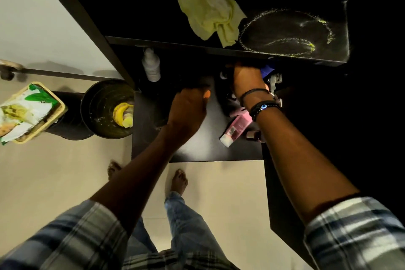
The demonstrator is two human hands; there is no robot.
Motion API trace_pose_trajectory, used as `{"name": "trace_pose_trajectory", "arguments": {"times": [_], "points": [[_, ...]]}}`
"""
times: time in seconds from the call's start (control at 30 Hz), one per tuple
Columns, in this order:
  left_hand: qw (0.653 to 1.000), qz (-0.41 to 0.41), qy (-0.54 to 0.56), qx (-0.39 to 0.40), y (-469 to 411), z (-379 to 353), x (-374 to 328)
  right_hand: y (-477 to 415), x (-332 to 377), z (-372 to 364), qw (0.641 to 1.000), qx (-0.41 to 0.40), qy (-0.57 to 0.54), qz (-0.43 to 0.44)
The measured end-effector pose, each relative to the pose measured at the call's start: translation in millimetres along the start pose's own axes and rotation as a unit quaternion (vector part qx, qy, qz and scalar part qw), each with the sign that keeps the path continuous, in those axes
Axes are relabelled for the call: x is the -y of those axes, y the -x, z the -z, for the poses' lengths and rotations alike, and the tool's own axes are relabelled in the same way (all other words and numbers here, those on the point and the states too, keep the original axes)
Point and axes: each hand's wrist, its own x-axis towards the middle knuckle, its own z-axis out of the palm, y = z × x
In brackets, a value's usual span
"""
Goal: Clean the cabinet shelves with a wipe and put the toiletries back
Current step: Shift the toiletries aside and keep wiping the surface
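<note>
Cabinet interior viewed from above, with the lower shelf [197, 151] as reference. At the back left of the lower shelf stands a white bottle [151, 66], upright. On its right side lies a pink tube [235, 126], flat, cap toward the front edge, among a few smaller items too dark to identify. Directly above the lower shelf is the upper shelf [175, 44], which carries a crumpled yellow cloth [208, 9] beside curved streaks of dust [285, 33]. Left hand [187, 112] is over the middle of the lower shelf, fingers curled into a fist-like grip. Whether they enclose anything cannot be told in the shadow. Right hand [247, 79], bracelets [263, 107] at the wrist, reaches over the right rear of the lower shelf. Its fingers are hidden under the upper shelf's edge next to a blue object [267, 70], so their state cannot be told. On the floor left of the lower shelf stands a round bin [105, 109] containing a banana peel [120, 114] and scraps. Farther left, a yellow basket [40, 130] holds a green-and-white wipes pack [24, 112].
</note>
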Motion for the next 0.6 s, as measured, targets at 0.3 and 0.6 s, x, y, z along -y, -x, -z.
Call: {"name": "trace_pose_trajectory", "arguments": {"times": [0.3, 0.6], "points": [[0.997, -0.034, -0.02, 0.062, -21, -41, -12, -4, -12, -1, 0.998, 0.061, 0.001, -0.007], [0.997, -0.035, -0.017, 0.068, -25, -49, -20, -6, -15, 1, 0.998, 0.061, -0.008, 0.002]]}}
